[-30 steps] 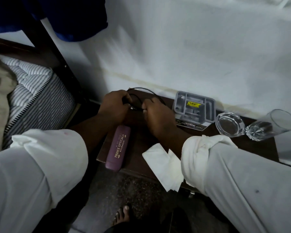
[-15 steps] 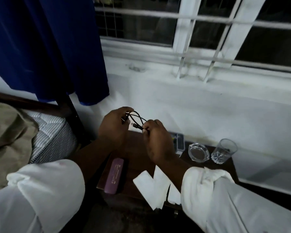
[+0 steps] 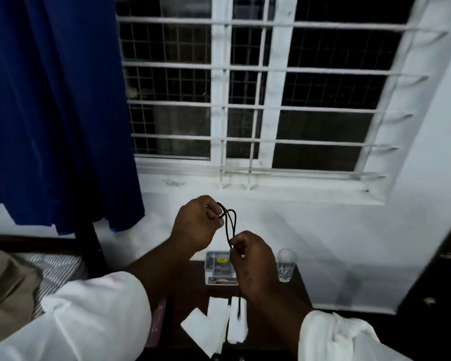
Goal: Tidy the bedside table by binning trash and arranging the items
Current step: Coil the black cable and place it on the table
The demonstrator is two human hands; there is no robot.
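Black cable [image 3: 230, 224] is what you have in both hands, lifted above the bedside table [image 3: 193, 282]. Your left hand [image 3: 197, 225] pinches one end of the loops at the top, and your right hand [image 3: 253, 261] is closed around the bundle just below and to the right of it, with a loose tail hanging down beneath that hand. You look midway through coiling it, so the cable is not yet put away.

Below your right hand the white tissues [image 3: 214, 327] lie loose at the near edge of the table; if they count as trash, the binning is not done. No bin shows in this view. Behind that hand, partly covered by it, sits the grey tray [image 3: 219, 267], and just to its right stands the clear glass [image 3: 286, 264]. Under your left forearm the pink case [image 3: 158, 321] lies near the table's edge.

By my reading you are early to midway: finish the coil, set it down, then clear the tissues.
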